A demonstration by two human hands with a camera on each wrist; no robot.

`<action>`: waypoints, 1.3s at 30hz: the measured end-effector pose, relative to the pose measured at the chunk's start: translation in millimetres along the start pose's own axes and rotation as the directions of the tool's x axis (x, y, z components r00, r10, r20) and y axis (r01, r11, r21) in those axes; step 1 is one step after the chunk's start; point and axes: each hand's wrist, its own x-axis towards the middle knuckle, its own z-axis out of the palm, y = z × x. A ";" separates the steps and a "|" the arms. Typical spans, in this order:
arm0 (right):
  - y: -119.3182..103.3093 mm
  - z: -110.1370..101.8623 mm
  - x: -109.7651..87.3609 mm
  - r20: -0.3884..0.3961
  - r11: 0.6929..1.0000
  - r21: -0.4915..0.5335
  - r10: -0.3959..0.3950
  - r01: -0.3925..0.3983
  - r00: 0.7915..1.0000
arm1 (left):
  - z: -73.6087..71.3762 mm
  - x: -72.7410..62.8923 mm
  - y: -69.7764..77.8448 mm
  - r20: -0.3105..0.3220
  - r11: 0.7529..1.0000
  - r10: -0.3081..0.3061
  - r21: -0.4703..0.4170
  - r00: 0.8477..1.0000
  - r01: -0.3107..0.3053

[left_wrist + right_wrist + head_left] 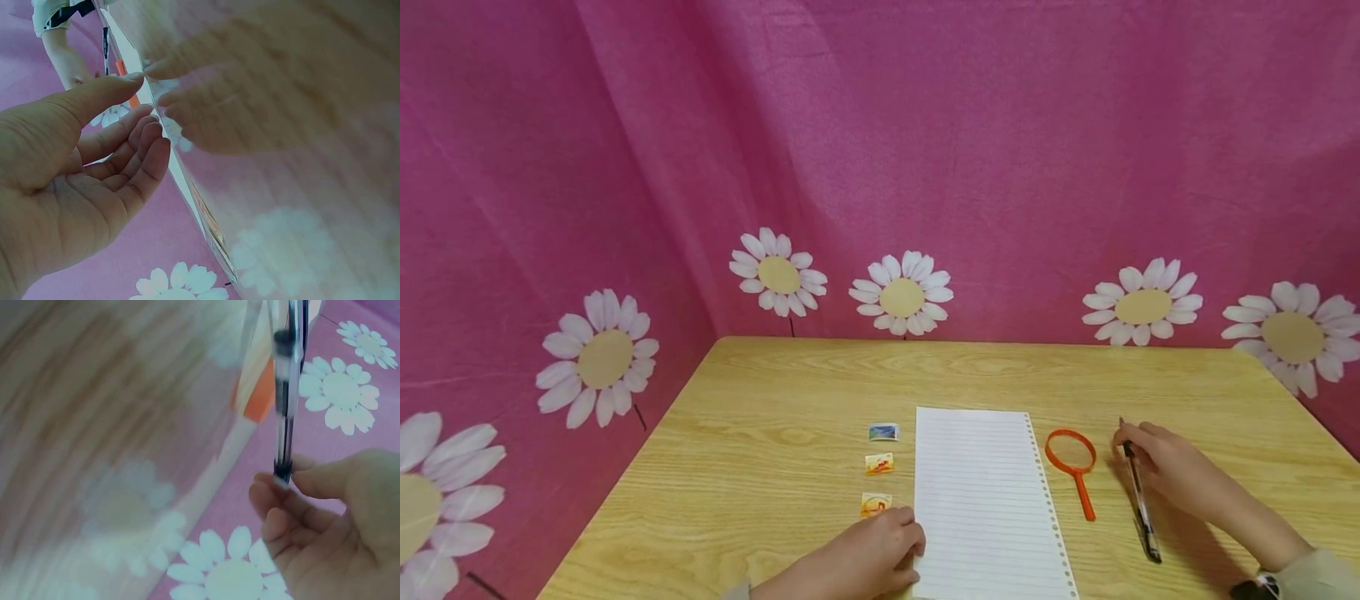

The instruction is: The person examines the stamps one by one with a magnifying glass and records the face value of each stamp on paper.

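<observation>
My left hand rests at the left edge of a sheet of lined paper, its fingers loosely bent and the fingertips at the tabletop in the left wrist view. Just beyond it lies a yellow stamp-like picture, partly covered by the hand. Two more such pictures, one yellow and red and one blue-green, lie in a column above. On the right, my right hand pinches a clear pen with black ends near its far end, between thumb and fingers. The pen's other end points toward me.
An orange-red magnifying glass lies between the paper and the pen. Punched holes run down the paper's right edge. The light wooden table meets a pink curtain with white daisies at the back and sides.
</observation>
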 end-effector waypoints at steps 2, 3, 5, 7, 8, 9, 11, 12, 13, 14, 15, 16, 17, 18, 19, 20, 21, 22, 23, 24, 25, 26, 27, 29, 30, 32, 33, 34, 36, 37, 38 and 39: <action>1.7 -4.1 -1.7 -0.002 0.999 -0.026 -0.036 0.036 0.999 | -0.6 -0.2 0.6 -0.001 1.000 -0.004 0.009 1.000 0.004; 2.2 -6.2 -2.6 0.006 0.998 -0.042 -0.045 0.045 0.999 | -0.9 -0.3 0.8 -0.002 1.000 -0.006 0.014 1.000 0.007; 2.7 -9.7 -3.9 0.009 0.994 -0.087 -0.065 0.066 0.998 | -1.2 -0.3 1.0 -0.002 1.000 -0.013 0.021 1.000 0.013; 2.9 -12.2 -5.2 0.009 0.988 -0.130 -0.084 0.085 0.996 | -1.6 -0.1 1.0 0.006 0.999 -0.025 0.024 1.000 0.025; 2.6 -13.2 -6.0 0.016 0.985 -0.148 -0.084 0.086 0.996 | -1.6 0.1 0.9 0.013 0.999 -0.032 0.026 0.999 0.032; 2.2 -14.5 -6.9 0.027 0.982 -0.168 -0.077 0.081 0.997 | -1.6 0.2 0.8 0.017 0.999 -0.035 0.026 0.999 0.034; 1.8 -16.4 -8.6 0.035 0.976 -0.202 -0.071 0.077 0.997 | -1.7 0.4 0.7 0.022 0.999 -0.037 0.029 0.999 0.036; 1.6 -17.2 -9.8 0.044 0.975 -0.213 -0.059 0.067 0.997 | -1.5 0.3 0.6 0.020 0.999 -0.034 0.033 0.999 0.034; 1.4 -18.0 -10.8 0.053 0.974 -0.221 -0.046 0.056 0.998 | -1.5 0.3 0.5 0.020 0.999 -0.034 0.036 0.999 0.033; 1.3 -18.6 -12.0 0.059 0.974 -0.222 -0.034 0.046 0.998 | -1.3 0.0 0.5 0.013 0.999 -0.027 0.043 1.000 0.026; 1.5 -19.3 -12.8 0.057 0.974 -0.224 -0.030 0.042 0.998 | -1.1 -0.2 0.5 0.005 0.999 -0.020 0.049 1.000 0.019; 1.7 -19.6 -13.5 0.050 0.976 -0.213 -0.032 0.042 0.998 | -1.0 -0.4 0.5 0.002 0.999 -0.017 0.051 1.000 0.017; 1.6 -19.8 -13.9 0.042 0.980 -0.196 -0.035 0.042 0.999 | -0.8 -0.5 0.5 -0.002 0.999 -0.013 0.053 1.000 0.013; 1.2 -19.8 -13.8 0.030 0.984 -0.172 -0.040 0.045 0.999 | -0.7 -0.7 0.4 -0.003 0.999 -0.012 0.053 1.000 0.012; 0.3 -19.8 -13.2 0.016 0.989 -0.143 -0.047 0.049 0.999 | -0.5 -0.8 0.4 -0.006 0.999 -0.010 0.053 1.000 0.010; -1.2 -19.8 -12.2 0.007 0.993 -0.105 -0.046 0.047 0.999 | -0.3 -1.0 0.3 -0.011 0.998 -0.007 0.054 1.000 0.007; -2.8 -19.5 -11.1 0.001 0.997 -0.062 -0.042 0.042 0.999 | -0.2 -1.0 0.2 -0.012 0.999 -0.006 0.053 1.000 0.006; -5.0 -19.4 -9.8 -0.008 0.999 -0.021 -0.032 0.032 0.999 | 0.0 -1.1 0.1 -0.014 0.999 -0.005 0.053 1.000 0.006; -7.7 -19.2 -8.2 -0.018 1.000 0.022 -0.018 0.018 1.000 | 0.1 -1.2 0.1 -0.016 0.999 -0.004 0.053 1.000 0.005; -10.5 -18.8 -6.4 -0.031 0.998 0.064 0.000 0.002 1.000 | 0.1 -1.2 0.1 -0.017 0.999 -0.004 0.054 1.000 0.005; -13.5 -18.4 -4.6 -0.047 0.995 0.102 0.016 -0.011 0.999 | 0.2 -1.2 0.2 -0.020 0.998 -0.002 0.057 1.000 0.003; -16.3 -17.8 -3.0 -0.063 0.991 0.134 0.033 -0.024 0.997 | 0.2 -1.2 0.4 -0.019 0.998 -0.003 0.056 1.000 0.004; -18.9 -17.3 -1.3 -0.085 0.987 0.159 0.043 -0.029 0.995 | 0.1 -1.2 0.5 -0.018 0.999 -0.005 0.054 1.000 0.006; -24.0 -16.2 2.1 -0.133 0.979 0.201 0.057 -0.029 0.989 | -0.1 -1.2 1.1 -0.016 0.999 -0.006 0.049 1.000 0.007; -25.9 -15.7 3.7 -0.151 0.976 0.217 0.062 -0.028 0.987 | -0.2 -1.2 1.3 -0.015 0.999 -0.007 0.045 1.000 0.007; -29.3 -15.0 6.1 -0.168 0.969 0.245 0.078 -0.035 0.983 | -0.2 -1.3 1.7 -0.011 0.999 -0.009 0.036 1.000 0.009; -30.9 -15.0 7.0 -0.169 0.964 0.261 0.091 -0.044 0.982 | -0.2 -1.3 1.8 -0.010 0.999 -0.009 0.034 1.000 0.009; -32.3 -15.2 7.8 -0.165 0.959 0.277 0.104 -0.055 0.981 | -0.1 -1.4 1.8 -0.009 0.999 -0.008 0.032 1.000 0.008; -35.0 -16.0 9.0 -0.150 0.946 0.313 0.135 -0.082 0.980 | 0.3 -1.5 1.8 -0.011 0.999 -0.005 0.035 1.000 0.005; -36.4 -16.6 9.3 -0.138 0.939 0.331 0.150 -0.097 0.979 | 0.5 -1.6 1.7 -0.013 0.999 -0.003 0.038 1.000 0.003; -37.7 -17.2 9.6 -0.129 0.932 0.346 0.165 -0.111 0.978 | 0.7 -1.7 1.7 -0.015 0.999 -0.002 0.041 1.000 0.002; -38.8 -18.0 9.9 -0.123 0.925 0.359 0.179 -0.124 0.976 | 0.8 -1.8 1.6 -0.013 0.999 -0.002 0.042 1.000 0.002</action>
